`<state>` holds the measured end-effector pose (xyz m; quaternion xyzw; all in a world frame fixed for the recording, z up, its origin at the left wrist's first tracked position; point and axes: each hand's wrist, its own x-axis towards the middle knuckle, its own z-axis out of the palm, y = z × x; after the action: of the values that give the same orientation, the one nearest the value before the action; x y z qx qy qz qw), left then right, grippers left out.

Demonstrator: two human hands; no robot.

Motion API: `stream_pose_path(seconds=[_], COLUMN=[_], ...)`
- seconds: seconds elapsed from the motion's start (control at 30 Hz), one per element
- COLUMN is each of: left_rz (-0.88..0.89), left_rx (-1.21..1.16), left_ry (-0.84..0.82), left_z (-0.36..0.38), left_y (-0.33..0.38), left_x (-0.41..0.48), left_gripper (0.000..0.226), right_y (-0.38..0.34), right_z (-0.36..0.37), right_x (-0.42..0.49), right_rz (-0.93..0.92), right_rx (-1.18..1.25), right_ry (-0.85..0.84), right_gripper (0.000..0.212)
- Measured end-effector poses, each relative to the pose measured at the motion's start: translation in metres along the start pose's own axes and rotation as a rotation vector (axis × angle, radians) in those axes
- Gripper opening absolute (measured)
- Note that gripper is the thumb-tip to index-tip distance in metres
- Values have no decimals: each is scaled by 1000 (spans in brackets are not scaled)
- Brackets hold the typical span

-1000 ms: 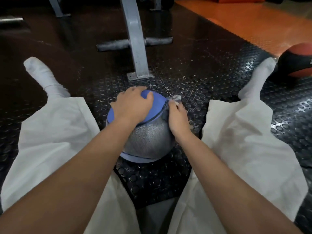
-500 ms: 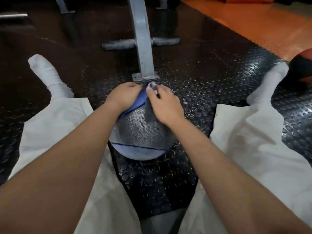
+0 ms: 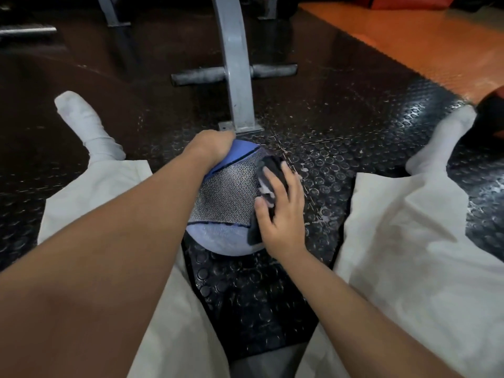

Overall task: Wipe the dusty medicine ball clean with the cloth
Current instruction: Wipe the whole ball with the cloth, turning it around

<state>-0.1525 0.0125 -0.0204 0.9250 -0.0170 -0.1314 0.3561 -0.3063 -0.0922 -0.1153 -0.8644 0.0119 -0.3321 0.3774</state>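
Medicine ball (image 3: 226, 197), blue with a grey patterned panel, sits on the black studded floor (image 3: 341, 126) at frame centre, between the person's spread legs in pale trousers (image 3: 409, 241). Left hand (image 3: 210, 148) is cupped over the ball's upper left, fingers curled over the far side and gripping it; the fingertips are hidden. Right hand (image 3: 283, 211) lies flat on the ball's right side, fingers spread and fairly straight, pressing a dark cloth (image 3: 272, 170) against the surface; the cloth shows above the fingers and below the thumb, with a pale bit of it near the thumb. The lower blue band of the ball looks pale and dusty. Just beyond the ball, at upper centre, a grey metal post (image 3: 234, 64) stands on a foot plate, with a padded crossbar (image 3: 272, 70) across it. White socks show at the left (image 3: 81, 124) and right (image 3: 447, 137) of the frame. A red and black ball (image 3: 491, 115) is cut off at the right edge, by the right sock. An orange floor (image 3: 409, 36) fills the upper right.
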Motion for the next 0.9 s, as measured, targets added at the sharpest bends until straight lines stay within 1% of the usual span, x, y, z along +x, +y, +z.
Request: stream_pose_path(seconds=[0.07,0.17,0.2,0.23,0.3,0.33,0.37,0.4,0.43,0.47,0.53,0.57,0.6,0.63,0.67,0.73,0.83,0.9], left_rz=[30,71,99,159,316,373,399,397,385,361,311,290,275,278,288,333,379,323], left_rx=[61,159,171,183,234,263,279,296,309,315,321,333,353,389,441,477,495,492], left_ry=[-39,-56,-50,-57,-55,-38,-18,10,42,62,66,33,-20,-64,-73,-35,46,90], left_z=[3,9,10,11,14,17,19,22,25,27,28,28,27,26,26,28,36,37], left_y=[7,13,14,14,13,12,13,13,14,16,22,25,28,30,32,29,23,24], left_x=[-5,-11,-16,-21,-35,-42,-47,-50,-52,-51,-43,-36,-33,-28,-28,-30,-37,-34], left_gripper=[57,70,74,76,72,69,65,61,54,48,45,46,47,53,60,66,67,61], right_y=[8,35,44,50,54,51,44,36,25,12,-25,-43,-51,-50,-42,-17,9,9], right_z=[2,6,8,8,10,8,4,0,-5,-9,-14,-18,-18,-18,-20,-20,-18,-15], right_x=[-4,-4,-5,-6,-5,-4,-1,2,6,9,8,7,9,18,31,68,115,126], right_rz=[201,720,861,956,1040,1061,1067,1034,942,838,566,449,383,377,412,492,585,599], right_rx=[160,583,734,822,906,917,876,805,665,466,74,-69,-151,-171,-158,-94,28,34], right_ry=[53,101,79,53,50,67,90,113,146,155,57,-14,-58,-81,-94,-149,-331,-414], right_gripper=[47,66,63,55,48,50,54,58,59,57,59,58,54,50,48,48,46,46])
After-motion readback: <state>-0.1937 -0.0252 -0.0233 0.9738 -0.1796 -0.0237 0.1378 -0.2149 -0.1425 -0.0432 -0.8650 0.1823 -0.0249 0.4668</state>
